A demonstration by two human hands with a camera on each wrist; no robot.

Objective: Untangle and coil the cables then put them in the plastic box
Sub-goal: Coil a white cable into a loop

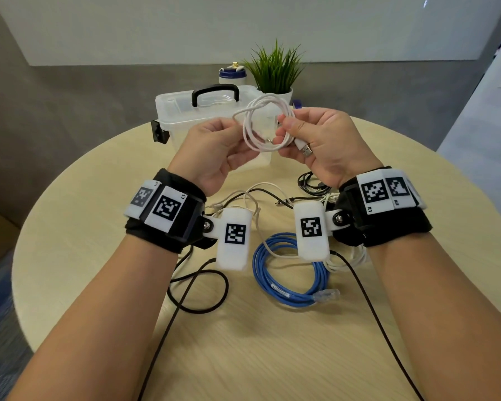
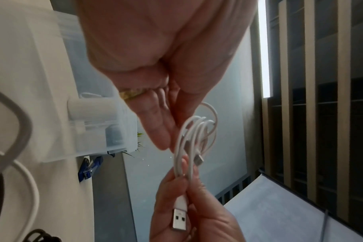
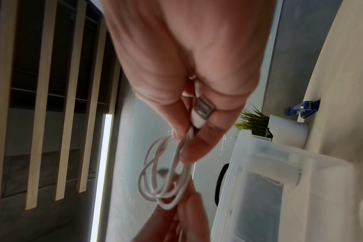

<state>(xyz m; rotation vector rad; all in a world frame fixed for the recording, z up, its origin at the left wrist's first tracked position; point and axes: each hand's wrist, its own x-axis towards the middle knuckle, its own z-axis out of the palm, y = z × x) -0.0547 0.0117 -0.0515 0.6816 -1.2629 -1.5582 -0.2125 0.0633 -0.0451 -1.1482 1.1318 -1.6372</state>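
White USB cable [image 1: 265, 125], wound into a small coil, hung in the upper middle of the head view between the two raised hands, in front of the clear plastic box [image 1: 180, 111] with its black handle. The right hand [image 1: 327, 149] pinched the coil's right side between thumb and fingers, the metal USB plug [image 1: 305, 148] jutting from under them, while the left hand [image 1: 214, 151] pinched the coil's left side with its fingertips. Below the wrists, lower in the frame, a coiled blue cable [image 1: 289, 273] and loose black cables [image 1: 197, 287] lay on the round table [image 1: 84, 256].
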